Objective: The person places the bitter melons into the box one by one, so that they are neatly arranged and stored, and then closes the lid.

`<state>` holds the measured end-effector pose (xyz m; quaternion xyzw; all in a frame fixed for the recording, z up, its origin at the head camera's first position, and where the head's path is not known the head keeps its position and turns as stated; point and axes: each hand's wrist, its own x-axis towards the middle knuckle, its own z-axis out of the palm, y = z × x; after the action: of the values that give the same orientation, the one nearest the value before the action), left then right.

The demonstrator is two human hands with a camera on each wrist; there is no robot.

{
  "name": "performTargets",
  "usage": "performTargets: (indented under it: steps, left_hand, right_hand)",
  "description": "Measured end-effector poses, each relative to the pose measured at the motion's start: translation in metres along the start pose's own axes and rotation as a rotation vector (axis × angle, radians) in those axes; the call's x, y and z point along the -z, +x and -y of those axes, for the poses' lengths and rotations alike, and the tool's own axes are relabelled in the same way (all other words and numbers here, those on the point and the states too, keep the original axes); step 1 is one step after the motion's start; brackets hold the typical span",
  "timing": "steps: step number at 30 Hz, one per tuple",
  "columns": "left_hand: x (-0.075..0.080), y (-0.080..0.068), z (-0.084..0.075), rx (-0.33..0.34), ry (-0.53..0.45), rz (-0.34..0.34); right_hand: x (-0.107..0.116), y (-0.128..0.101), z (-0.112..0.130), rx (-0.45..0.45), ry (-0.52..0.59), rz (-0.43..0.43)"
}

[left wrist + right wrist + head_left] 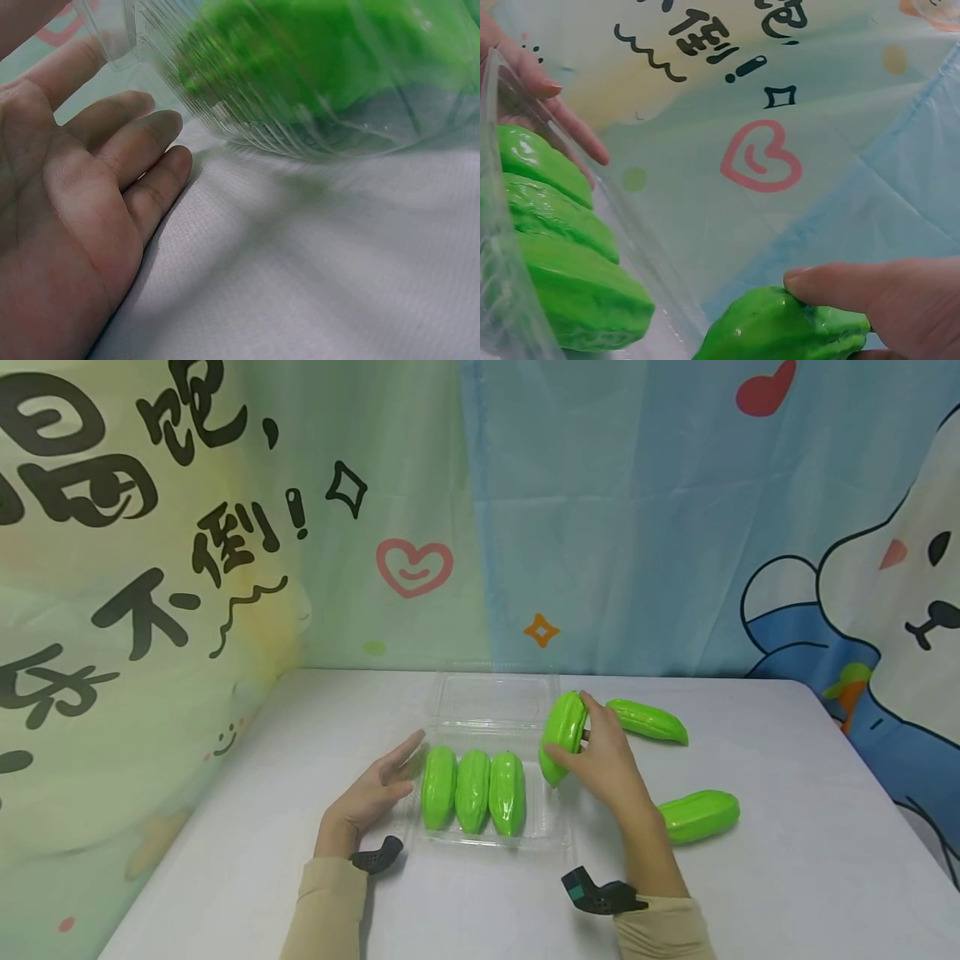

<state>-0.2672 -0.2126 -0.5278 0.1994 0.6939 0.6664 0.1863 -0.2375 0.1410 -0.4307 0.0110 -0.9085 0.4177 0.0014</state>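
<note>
— What were the right hand's fingers doing?

— The right hand gripped a green gourd, fingers wrapped round it, thumb on top. It was held tilted at the 3 o'clock edge of the clear plastic tray, over the rim.

— And the left hand?

— Its fingers lay straight and relaxed, holding nothing, resting against the tray's 9 o'clock wall. The left wrist view showed the fingertips right at the ribbed plastic.

— What sat in the tray?

— Three gourds side by side, touching, filling its near half. The hinged lid lay open at 12 o'clock.

— Anything else on the tabletop?

— Two loose gourds: one at 2 o'clock from the tray, just behind the right hand, another at 4 o'clock, beside the right forearm. A cartoon curtain hung behind.
</note>
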Motion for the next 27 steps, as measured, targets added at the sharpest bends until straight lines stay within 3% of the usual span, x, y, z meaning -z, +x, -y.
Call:
performTargets:
  steps: [27]
  left_hand:
    - [0.002, 0.001, 0.002, -0.017, -0.033, 0.024]
  right_hand:
    - [-0.022, 0.004, -0.004, 0.029, -0.014, 0.038]
